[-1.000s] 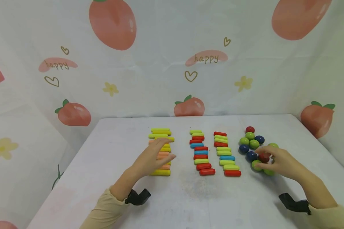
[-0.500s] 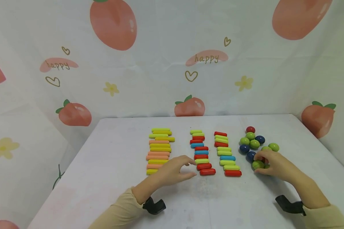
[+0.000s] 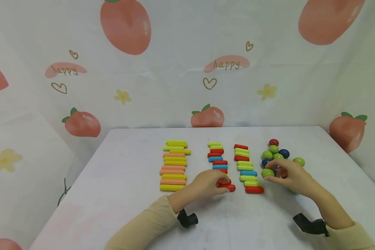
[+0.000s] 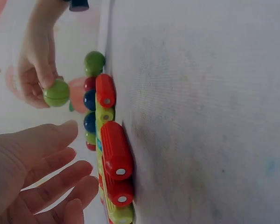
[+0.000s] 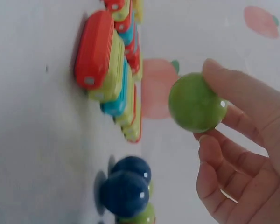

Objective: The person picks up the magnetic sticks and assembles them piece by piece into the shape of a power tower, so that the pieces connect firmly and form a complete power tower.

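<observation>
My right hand [image 3: 295,177] pinches a green ball [image 3: 267,173] between thumb and fingers, lifted off the table. In the right wrist view the green ball [image 5: 193,102] hangs clear of the dark blue balls [image 5: 125,193]. My left hand [image 3: 204,187] hovers by the near end of the middle column, close to two red rods [image 3: 231,188]. Seen from the left wrist, my left hand [image 4: 37,168] has its fingers loosely bent, with a gap to the nearest red rod [image 4: 116,151]. From the head, that hand covers part of the column.
Red, lime and blue rods form a right column [image 3: 248,173]. Yellow, lime and orange rods make a left column [image 3: 173,167]. Green, red [image 3: 273,142] and dark blue balls cluster at the right of the white table [image 3: 134,163]. Behind it hangs a peach-print cloth [image 3: 162,97].
My left hand has moved right, from the yellow and orange column to the middle column. My right hand has taken the green ball from the cluster and lifted it leftward.
</observation>
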`<action>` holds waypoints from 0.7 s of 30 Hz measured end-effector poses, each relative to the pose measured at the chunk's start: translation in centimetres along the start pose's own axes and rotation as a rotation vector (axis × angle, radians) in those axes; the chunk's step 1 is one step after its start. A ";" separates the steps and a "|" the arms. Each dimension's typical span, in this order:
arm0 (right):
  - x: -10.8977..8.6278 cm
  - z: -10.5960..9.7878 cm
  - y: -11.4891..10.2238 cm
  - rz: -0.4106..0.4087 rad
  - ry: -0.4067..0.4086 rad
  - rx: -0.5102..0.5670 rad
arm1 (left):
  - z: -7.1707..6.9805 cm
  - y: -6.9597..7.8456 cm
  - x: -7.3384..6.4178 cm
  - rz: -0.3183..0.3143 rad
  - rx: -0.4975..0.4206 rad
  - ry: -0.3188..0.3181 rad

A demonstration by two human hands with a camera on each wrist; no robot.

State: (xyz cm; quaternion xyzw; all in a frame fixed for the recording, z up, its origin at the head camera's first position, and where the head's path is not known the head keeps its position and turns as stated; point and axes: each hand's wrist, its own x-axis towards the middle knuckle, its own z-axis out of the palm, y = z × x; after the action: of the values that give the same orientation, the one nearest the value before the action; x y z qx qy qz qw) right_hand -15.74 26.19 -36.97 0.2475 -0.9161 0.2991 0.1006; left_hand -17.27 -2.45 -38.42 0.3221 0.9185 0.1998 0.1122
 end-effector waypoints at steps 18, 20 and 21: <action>1.5 2.4 -2.5 0.014 -0.077 0.151 | 0.1 0.2 -0.1 -0.102 0.038 -0.033; 1.7 2.7 -2.8 0.016 -0.074 0.165 | -0.1 -0.4 -0.4 -0.097 -0.062 0.008; 1.7 2.8 -2.9 0.018 -0.069 0.171 | -0.3 -0.7 -0.5 -0.093 -0.112 0.031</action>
State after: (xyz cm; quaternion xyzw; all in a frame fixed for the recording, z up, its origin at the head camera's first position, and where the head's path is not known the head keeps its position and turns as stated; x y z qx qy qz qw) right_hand -15.82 21.84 -37.19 0.2571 -0.8923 0.3683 0.0446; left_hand -17.34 -3.36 -38.42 0.2694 0.9214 0.2507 0.1250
